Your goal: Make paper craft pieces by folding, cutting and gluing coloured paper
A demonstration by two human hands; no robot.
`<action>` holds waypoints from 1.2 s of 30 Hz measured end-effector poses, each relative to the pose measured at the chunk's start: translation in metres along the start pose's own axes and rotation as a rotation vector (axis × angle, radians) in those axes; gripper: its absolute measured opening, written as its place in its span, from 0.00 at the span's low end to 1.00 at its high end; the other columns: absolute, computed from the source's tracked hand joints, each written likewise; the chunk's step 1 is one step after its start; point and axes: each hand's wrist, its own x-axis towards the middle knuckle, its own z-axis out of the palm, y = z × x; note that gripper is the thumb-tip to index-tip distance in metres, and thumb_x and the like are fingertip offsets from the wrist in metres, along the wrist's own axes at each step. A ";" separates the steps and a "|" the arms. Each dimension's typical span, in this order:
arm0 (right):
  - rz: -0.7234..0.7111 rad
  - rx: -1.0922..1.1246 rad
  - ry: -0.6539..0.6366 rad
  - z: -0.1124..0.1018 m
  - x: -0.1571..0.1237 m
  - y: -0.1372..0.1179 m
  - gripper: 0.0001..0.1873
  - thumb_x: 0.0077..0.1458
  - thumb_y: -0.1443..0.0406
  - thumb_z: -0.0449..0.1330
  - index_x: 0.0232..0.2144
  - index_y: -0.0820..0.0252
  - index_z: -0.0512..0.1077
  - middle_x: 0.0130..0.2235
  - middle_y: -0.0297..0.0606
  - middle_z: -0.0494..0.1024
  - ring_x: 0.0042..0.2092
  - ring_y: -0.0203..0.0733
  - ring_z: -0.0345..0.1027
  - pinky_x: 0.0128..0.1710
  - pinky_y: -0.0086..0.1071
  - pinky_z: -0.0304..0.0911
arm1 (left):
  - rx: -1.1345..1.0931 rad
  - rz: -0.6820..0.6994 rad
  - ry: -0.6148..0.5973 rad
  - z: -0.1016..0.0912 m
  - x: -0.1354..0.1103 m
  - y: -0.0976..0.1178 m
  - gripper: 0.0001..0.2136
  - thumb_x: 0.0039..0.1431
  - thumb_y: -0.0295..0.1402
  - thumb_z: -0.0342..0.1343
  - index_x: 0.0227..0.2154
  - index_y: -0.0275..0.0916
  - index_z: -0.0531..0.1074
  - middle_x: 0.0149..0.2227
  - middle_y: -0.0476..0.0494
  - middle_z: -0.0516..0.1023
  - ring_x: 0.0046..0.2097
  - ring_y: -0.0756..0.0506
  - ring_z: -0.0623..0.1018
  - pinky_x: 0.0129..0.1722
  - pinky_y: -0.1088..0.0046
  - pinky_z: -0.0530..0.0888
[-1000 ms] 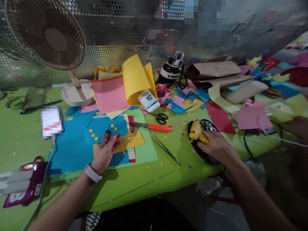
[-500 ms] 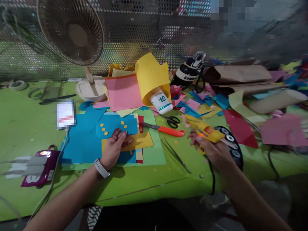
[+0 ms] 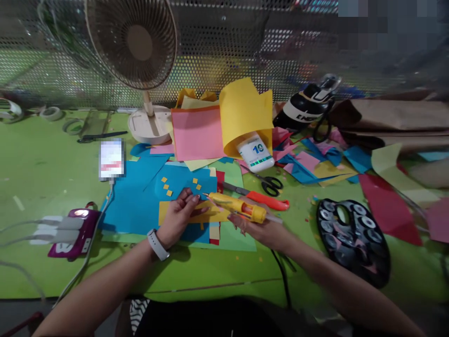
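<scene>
My right hand (image 3: 257,227) is wrapped around a yellow hot glue gun (image 3: 233,204), whose nozzle points left and ends just beside my left fingertips. My left hand (image 3: 178,215) has its thumb and index finger pressed together; whatever they pinch is too small to make out. Under that hand lies a yellow paper strip (image 3: 166,214), on top of blue paper sheets (image 3: 129,201). Several small yellow paper squares (image 3: 165,186) are scattered on the blue paper just above my left hand. Pale green paper (image 3: 242,241) shows beneath the stack.
An orange-handled knife (image 3: 268,200) and black scissors (image 3: 271,185) lie beyond the glue gun. Further back are a white bottle (image 3: 256,152), rolled yellow paper (image 3: 245,110) and a fan (image 3: 139,43). A black palette (image 3: 354,241) sits right; a purple power strip (image 3: 75,234) sits left.
My right hand has brought the glue gun leftward, from beside the palette to my left fingertips. My left hand stays over the yellow strip. The camera view has shifted left.
</scene>
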 end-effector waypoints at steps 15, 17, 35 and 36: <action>0.043 0.037 0.035 0.004 0.000 0.005 0.12 0.54 0.53 0.61 0.30 0.54 0.68 0.21 0.27 0.66 0.19 0.33 0.60 0.16 0.27 0.59 | 0.040 0.010 -0.003 0.001 -0.005 0.002 0.13 0.49 0.37 0.68 0.35 0.39 0.72 0.41 0.48 0.75 0.47 0.43 0.78 0.47 0.61 0.79; 0.033 0.005 0.046 0.004 -0.001 0.005 0.12 0.55 0.52 0.61 0.31 0.54 0.69 0.21 0.28 0.67 0.19 0.33 0.60 0.17 0.27 0.60 | 0.042 0.009 0.009 0.002 -0.005 0.002 0.13 0.49 0.37 0.69 0.35 0.39 0.72 0.42 0.49 0.75 0.47 0.43 0.78 0.46 0.62 0.79; 0.036 0.004 0.047 0.004 -0.001 0.009 0.12 0.55 0.53 0.61 0.33 0.54 0.71 0.20 0.28 0.67 0.19 0.33 0.61 0.15 0.26 0.58 | 0.049 0.011 -0.012 0.001 -0.005 0.002 0.13 0.50 0.36 0.68 0.36 0.40 0.72 0.38 0.49 0.75 0.45 0.45 0.78 0.47 0.62 0.79; 0.033 0.002 0.048 0.004 -0.001 0.009 0.12 0.55 0.53 0.61 0.33 0.55 0.71 0.20 0.28 0.68 0.19 0.33 0.61 0.15 0.26 0.58 | 0.048 0.011 -0.013 0.001 -0.005 0.002 0.13 0.50 0.36 0.68 0.36 0.40 0.72 0.39 0.49 0.75 0.45 0.45 0.78 0.47 0.62 0.79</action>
